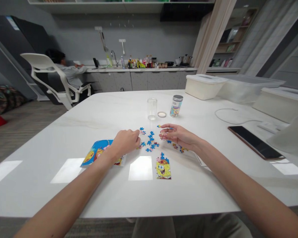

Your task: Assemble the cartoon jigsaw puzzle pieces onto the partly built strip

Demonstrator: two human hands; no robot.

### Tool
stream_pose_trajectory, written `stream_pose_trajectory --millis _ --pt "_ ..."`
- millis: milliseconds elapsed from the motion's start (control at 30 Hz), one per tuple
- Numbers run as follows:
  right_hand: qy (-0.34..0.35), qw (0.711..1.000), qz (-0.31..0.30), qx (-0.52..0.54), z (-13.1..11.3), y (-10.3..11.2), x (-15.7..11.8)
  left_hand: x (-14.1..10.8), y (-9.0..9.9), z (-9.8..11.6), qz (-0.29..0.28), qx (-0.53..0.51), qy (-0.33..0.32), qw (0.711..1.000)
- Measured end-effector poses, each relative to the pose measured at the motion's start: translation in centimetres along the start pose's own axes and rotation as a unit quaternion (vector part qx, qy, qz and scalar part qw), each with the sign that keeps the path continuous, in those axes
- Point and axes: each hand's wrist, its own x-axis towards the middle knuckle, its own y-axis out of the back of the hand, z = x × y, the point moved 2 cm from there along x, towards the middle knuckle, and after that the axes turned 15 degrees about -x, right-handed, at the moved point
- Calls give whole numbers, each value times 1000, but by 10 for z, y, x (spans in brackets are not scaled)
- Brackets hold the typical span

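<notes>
Loose jigsaw puzzle pieces (152,144), mostly blue, lie scattered between my two hands on the white table. My left hand (126,141) is at their left side with its fingers curled; what is under the fingertips is hidden. It reaches over a colourful printed picture sheet (96,148), partly covered by the wrist. At the right side of the pieces, my right hand (178,135) pinches a small puzzle piece (162,134) between thumb and fingers. Nearer to me is a partly joined puzzle section (163,168) with a yellow cartoon face and blue pieces at its top.
Beyond the pieces stand a clear jar (152,109), a flat round lid (161,114) and a printed can (176,106). On the right are a phone (254,141), a white cable (220,117) and plastic bins (205,87). A person sits in a white-framed chair (48,74) at far left.
</notes>
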Motion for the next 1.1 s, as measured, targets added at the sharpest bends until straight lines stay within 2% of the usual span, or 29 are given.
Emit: stream_pose_trajectory --millis 133,300,400,467,600,700,833,900,1000,1100 --pt "-32 999 1 -14 1 0 -1 0 1 1 -4 7 -6 1000" --pt "-43 998 -33 -35 -5 -5 -4 1 1 1 -12 12 -9 1000" --pt "-17 1000 2 -25 -5 -6 -3 1 -1 0 -19 15 -16 1000" --pt "-21 999 7 -25 -2 -5 -1 1 -2 0 -27 18 -29 999" --pt "-50 997 -37 -47 3 -5 0 -1 -1 2 -60 19 -86 994" --pt "-10 1000 -10 -23 0 -2 0 -5 2 4 -87 26 -139 986" --pt "73 991 73 90 -10 6 1 -9 6 5 -94 32 -166 981" --pt "45 988 81 123 -11 10 1 -10 7 5 -95 32 -171 980" --pt "-42 991 58 112 -9 13 0 -10 6 6 -91 29 -180 979" --pt "-27 995 55 77 -8 15 0 -11 5 8 -99 19 -184 978"
